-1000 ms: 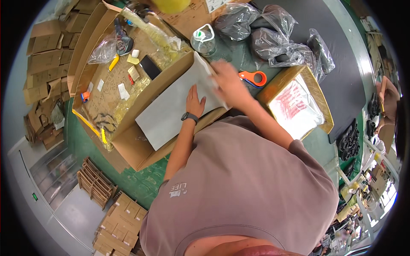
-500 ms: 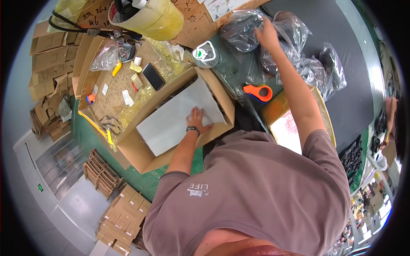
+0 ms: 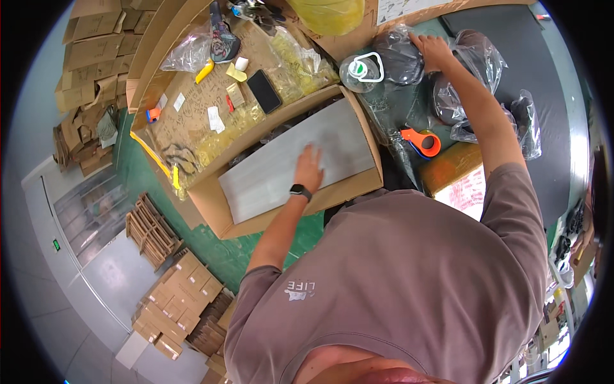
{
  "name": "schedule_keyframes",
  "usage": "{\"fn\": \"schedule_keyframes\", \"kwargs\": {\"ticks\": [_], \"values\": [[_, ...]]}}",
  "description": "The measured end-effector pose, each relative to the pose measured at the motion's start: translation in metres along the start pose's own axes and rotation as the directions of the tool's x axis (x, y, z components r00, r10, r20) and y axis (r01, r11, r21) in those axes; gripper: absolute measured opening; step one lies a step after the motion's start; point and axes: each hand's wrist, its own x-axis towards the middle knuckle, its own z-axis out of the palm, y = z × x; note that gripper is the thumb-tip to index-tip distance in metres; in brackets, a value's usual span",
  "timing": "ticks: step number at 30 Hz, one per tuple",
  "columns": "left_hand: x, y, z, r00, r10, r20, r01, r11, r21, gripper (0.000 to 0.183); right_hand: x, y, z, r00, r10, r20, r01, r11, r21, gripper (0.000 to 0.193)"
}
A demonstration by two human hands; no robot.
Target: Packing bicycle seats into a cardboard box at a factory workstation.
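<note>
My left hand (image 3: pixel 309 169) rests, fingers spread, on a pale grey flat sheet (image 3: pixel 265 176). That sheet sits inside a long open cardboard box (image 3: pixel 211 206), and dark plastic-wrapped things (image 3: pixel 276 132) show along its far side. My right arm reaches out to the far right. There my right hand (image 3: pixel 435 54) closes on the edge of a clear plastic bag (image 3: pixel 398 56) holding a rounded dark item. More bagged dark items (image 3: pixel 480 57) lie beside and below that hand. What exactly the bags contain is hard to make out.
An orange tape dispenser (image 3: pixel 422 143) lies by a taped carton (image 3: pixel 453 168). A clear bottle with a white handle (image 3: pixel 362 72) stands behind the box. A phone (image 3: pixel 264 91), paper scraps and a yellow-handled cutter (image 3: pixel 204 72) lie on cardboard at left. Stacked cartons (image 3: pixel 176 297) stand on the floor.
The view has shifted, so most things appear further right. The grey sheet looks lower and more tilted within the box under my left hand. My right hand stays at the bagged item.
</note>
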Motion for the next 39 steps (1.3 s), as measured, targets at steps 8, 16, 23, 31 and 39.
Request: {"fn": "schedule_keyframes", "kwargs": {"ticks": [8, 16, 23, 31, 39], "values": [[0.019, -0.001, -0.008, 0.882, -0.314, 0.352, 0.185, 0.917, 0.355, 0.108, -0.16, -0.04, -0.099, 0.888, 0.46, 0.016, -0.393, 0.741, 0.545, 0.124], [0.024, 0.172, -0.243, 0.961, 0.205, 0.186, 0.144, 0.205, -0.968, 0.096, -0.348, -0.157, -0.211, 0.951, 0.293, -0.101, 0.124, -0.061, 0.99, 0.09], [-0.039, 0.24, -0.232, 0.995, -0.036, 0.094, 0.087, -0.16, -0.983, 0.087, -0.192, -0.024, -0.112, 0.573, 0.753, 0.324, 0.15, -0.485, 0.862, 0.127], [-0.108, 0.242, -0.219, 0.931, -0.339, 0.136, -0.094, -0.583, -0.807, 0.086, -0.03, 0.052, 0.04, 0.111, 0.922, 0.372, -0.742, -0.172, 0.648, 0.171], [-0.203, 0.089, -0.215, 0.444, -0.815, -0.373, -0.072, 0.383, -0.921, 0.056, -0.094, 0.154, 0.095, 0.447, 0.773, 0.451, -0.332, -0.325, 0.886, 0.086]]}}
